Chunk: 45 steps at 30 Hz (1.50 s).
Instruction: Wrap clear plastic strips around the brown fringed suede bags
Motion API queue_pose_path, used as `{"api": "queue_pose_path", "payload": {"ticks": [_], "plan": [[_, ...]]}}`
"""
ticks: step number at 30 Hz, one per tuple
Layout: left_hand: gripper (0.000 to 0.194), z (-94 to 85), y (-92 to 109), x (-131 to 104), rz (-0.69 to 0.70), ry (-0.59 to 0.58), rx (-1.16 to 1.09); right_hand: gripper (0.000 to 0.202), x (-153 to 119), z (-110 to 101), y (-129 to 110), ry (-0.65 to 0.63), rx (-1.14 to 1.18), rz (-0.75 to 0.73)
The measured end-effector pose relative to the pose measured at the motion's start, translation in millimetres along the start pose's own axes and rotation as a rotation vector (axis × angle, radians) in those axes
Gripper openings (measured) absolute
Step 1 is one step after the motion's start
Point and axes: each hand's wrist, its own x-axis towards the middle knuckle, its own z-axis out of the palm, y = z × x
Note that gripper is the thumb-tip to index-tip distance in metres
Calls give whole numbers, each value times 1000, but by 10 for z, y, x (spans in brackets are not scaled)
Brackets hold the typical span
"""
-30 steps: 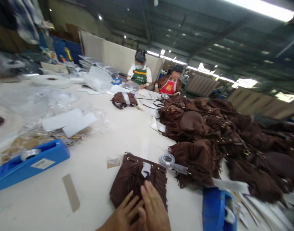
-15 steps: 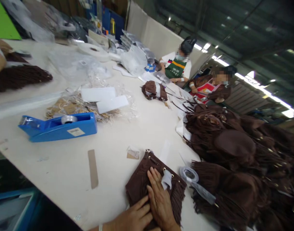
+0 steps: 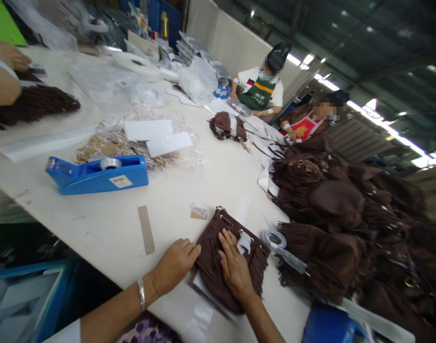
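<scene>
A dark brown fringed bag [image 3: 212, 281] lies flat at the near edge of the white table, with gold eyelets and a piece of white wrapping [image 3: 244, 243] at its top. My right hand [image 3: 235, 267] rests on the front of the bag, fingers stretched out and lying flat. At the bag's left edge is my left hand [image 3: 178, 262], its fingers bent and closed on the brown material; the fingertips are partly hidden. A silver bracelet [image 3: 141, 294] is on my left wrist.
A blue tape dispenser [image 3: 99, 177] stands at the left, before plastic bags and tags. Brown fringed bags [image 3: 332, 205] are heaped at the right. A brown strip [image 3: 146, 229] lies on the table [image 3: 114, 238]. Two people work at the back; another person's arm [image 3: 3, 76] shows far left.
My left hand has moved from beside my right hand to the bag's left edge. My right hand remains on the bag. The whole view has shifted slightly.
</scene>
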Motion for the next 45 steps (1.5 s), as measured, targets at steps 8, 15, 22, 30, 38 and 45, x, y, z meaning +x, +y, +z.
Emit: {"api": "queue_pose_path", "payload": {"ticks": [8,15,22,30,38,45], "plan": [[31,-125,-145,-289,-20,128,-52,52,-31,-2,9,51,31,-4],[28,-211,91,-135,126,-14,-91,52,-47,-71,0,66,85,-21],[19,-350,198,61,319,194,133,58,-76,-51,-6,74,9,-22],[34,261,580,227,594,255,133,63,-107,-129,47,-19,35,-37],[36,273,491,207,617,214,219,62,-317,-273,-49,-30,-39,-54],[50,105,513,316,577,75,355,56,-707,-287,14,67,-177,110]]}}
